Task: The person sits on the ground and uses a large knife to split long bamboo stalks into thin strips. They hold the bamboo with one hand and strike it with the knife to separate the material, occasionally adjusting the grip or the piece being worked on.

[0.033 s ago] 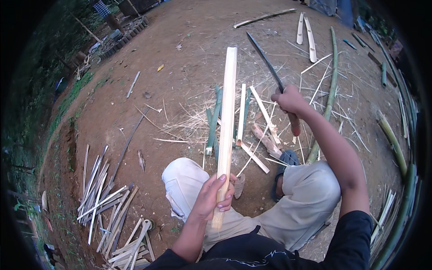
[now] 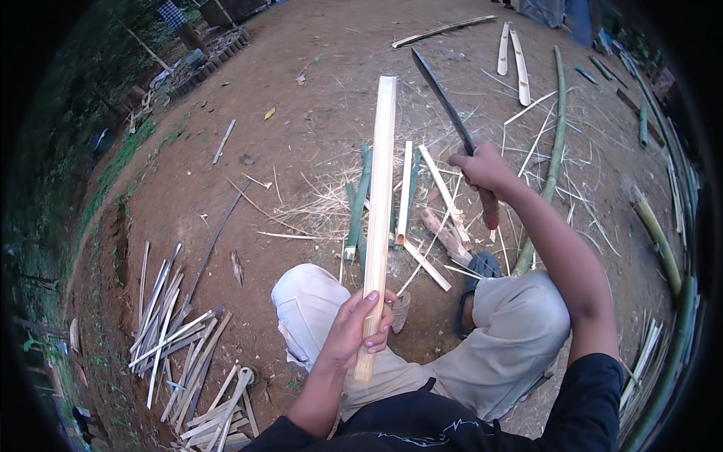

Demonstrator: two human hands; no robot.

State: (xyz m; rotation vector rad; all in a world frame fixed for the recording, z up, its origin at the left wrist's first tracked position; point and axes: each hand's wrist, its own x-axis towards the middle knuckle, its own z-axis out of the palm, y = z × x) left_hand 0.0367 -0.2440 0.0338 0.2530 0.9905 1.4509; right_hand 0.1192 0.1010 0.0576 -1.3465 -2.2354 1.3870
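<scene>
My left hand (image 2: 355,328) is wrapped round the lower end of a long, pale split bamboo strip (image 2: 381,188), which stands nearly upright with its far end pointing away from me. In the closed fingers of my right hand (image 2: 486,172) is the wooden handle of a machete (image 2: 443,99). Its dark blade slants up and to the left, apart from the strip. Beyond my knees, green-skinned bamboo pieces (image 2: 360,203) and a short pale bamboo piece (image 2: 404,192) lie among thin shavings (image 2: 312,200). A chunky piece of wood (image 2: 446,235) rests near my sandal (image 2: 482,265).
Bamboo slats (image 2: 162,324) are heaped on the ground at the left. A long green bamboo pole (image 2: 559,143) curves along the right, with more poles (image 2: 674,354) at the far right edge. Split bamboo halves (image 2: 520,68) lie at the far right.
My right hand and the machete have shifted very slightly up and left. The bamboo strip in my left hand has risen a touch.
</scene>
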